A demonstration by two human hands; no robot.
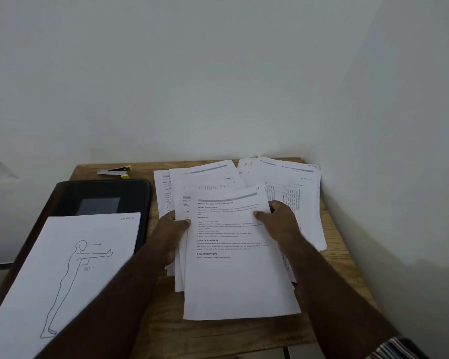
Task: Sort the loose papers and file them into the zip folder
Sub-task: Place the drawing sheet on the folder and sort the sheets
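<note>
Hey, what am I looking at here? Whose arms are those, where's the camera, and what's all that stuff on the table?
There is no machine. A person wears a camera on the head, so it looks down along their own arms. The left hand and right hand hold a printed sheet by its side edges, above a loose pile of papers on a wooden table. To the left lies a black zip folder with a sheet bearing a drawn figure on top. A small stapler sits near the wall.
</note>
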